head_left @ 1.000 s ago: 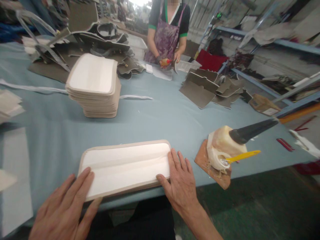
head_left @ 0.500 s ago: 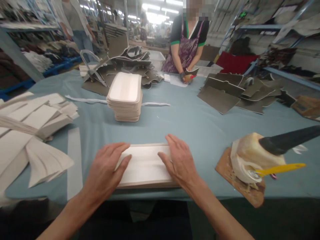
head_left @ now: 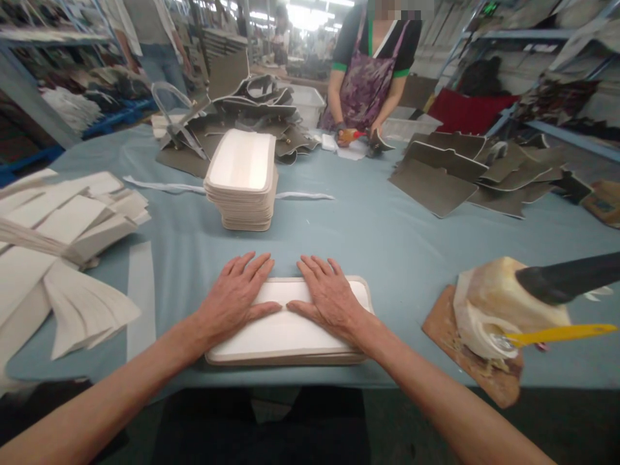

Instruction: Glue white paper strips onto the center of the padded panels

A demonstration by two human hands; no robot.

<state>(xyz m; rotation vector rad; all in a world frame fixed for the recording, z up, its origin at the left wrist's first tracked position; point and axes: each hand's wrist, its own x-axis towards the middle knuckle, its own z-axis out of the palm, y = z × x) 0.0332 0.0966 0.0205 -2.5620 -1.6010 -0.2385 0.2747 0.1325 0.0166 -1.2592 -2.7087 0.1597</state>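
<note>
In front of me, at the table's near edge, lies a low pile of white rounded panels (head_left: 285, 336) with beige borders. My left hand (head_left: 242, 294) rests flat on the left part of the top panel, its fingertips reaching past the far edge. On the right part my right hand (head_left: 327, 294) lies the same way, fingers stretched out. The thumbs point at each other, almost meeting at the middle. Beyond them stands a taller stack of similar panels (head_left: 241, 168), apart from my hands.
Loose white strips (head_left: 82, 226) are heaped at left beside a pale flat strip (head_left: 140, 300). At right, a glue container (head_left: 508, 300) with a yellow-handled brush (head_left: 564, 334) sits on a brown board (head_left: 448, 323). Dark olive pieces (head_left: 436, 174) lie farther back. A co-worker (head_left: 368, 84) stands opposite.
Both hands have slid inward from the panel's sides onto its top, flattening there. The panel's rounded ends now show. The co-worker's hands have moved apart.
</note>
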